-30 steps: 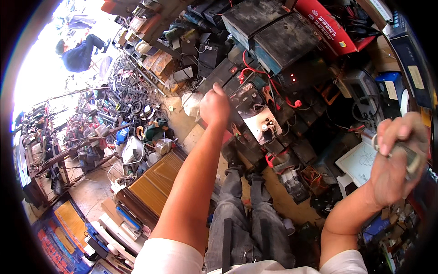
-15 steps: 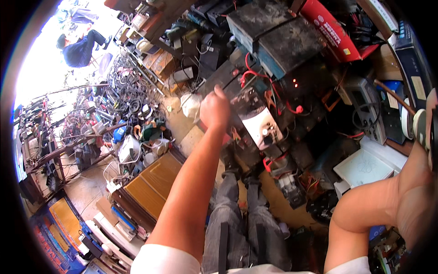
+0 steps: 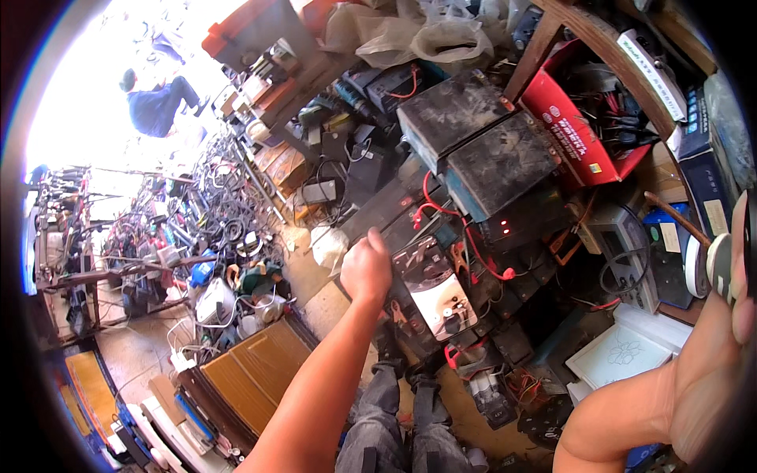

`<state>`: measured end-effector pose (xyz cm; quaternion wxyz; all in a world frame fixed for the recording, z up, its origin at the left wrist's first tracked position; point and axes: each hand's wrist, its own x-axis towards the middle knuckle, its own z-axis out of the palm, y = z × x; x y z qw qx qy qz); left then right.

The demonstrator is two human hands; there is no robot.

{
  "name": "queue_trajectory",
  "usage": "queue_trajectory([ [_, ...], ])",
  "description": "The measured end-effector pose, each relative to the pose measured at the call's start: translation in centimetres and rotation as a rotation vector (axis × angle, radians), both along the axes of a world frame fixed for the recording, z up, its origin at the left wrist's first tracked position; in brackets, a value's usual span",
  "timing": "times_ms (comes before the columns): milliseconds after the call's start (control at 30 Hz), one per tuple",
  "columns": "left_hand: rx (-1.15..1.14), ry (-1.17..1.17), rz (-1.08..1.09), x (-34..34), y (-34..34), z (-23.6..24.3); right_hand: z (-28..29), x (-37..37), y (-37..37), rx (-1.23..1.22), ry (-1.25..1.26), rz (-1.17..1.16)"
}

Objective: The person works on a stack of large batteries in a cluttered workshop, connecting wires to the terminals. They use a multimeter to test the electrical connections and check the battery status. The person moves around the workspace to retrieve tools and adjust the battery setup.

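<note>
The place looked like a cramped electrical repair workshop. Dark, dusty battery-like blocks [image 3: 501,169] stood stacked, red cables [image 3: 430,201] looping past their near left corner and a red carton [image 3: 566,122] of odds and ends beside their far right one. A sprawling heap of wires [image 3: 229,217] and a metal-cased device [image 3: 631,268] added to it.

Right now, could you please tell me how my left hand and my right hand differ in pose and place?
The left hand is curled into a fist, whereas the right hand is partly cut off and blurred, its grip unclear. The left hand is near the middle of the view, beside a shiny rectangular panel; the right hand is at the far right edge, next to a pale-rimmed round thing. Both are bare.
</note>
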<state>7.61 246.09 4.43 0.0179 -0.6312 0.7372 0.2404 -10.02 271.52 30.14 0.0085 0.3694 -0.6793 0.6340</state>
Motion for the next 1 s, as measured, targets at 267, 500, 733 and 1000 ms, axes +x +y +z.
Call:
queue_trajectory([
  [267, 0.048, -0.010, -0.019, -0.3, -0.3, -0.2, -0.2, 0.2, -1.1, -0.015, -0.016, 0.052],
  [500, 0.043, 0.008, -0.024, -0.4, -0.3, 0.4, -0.4, 1.0, -2.4, -0.031, -0.029, 0.085],
  [733, 0.055, -0.020, -0.025, -0.4, -0.4, 0.1, -0.4, 1.2, -2.9, -0.050, -0.051, 0.101],
  [1000, 0.054, -0.022, -0.020, -0.4, -0.4, 0.2, -0.6, 1.8, -4.4, -0.062, -0.074, 0.121],
])
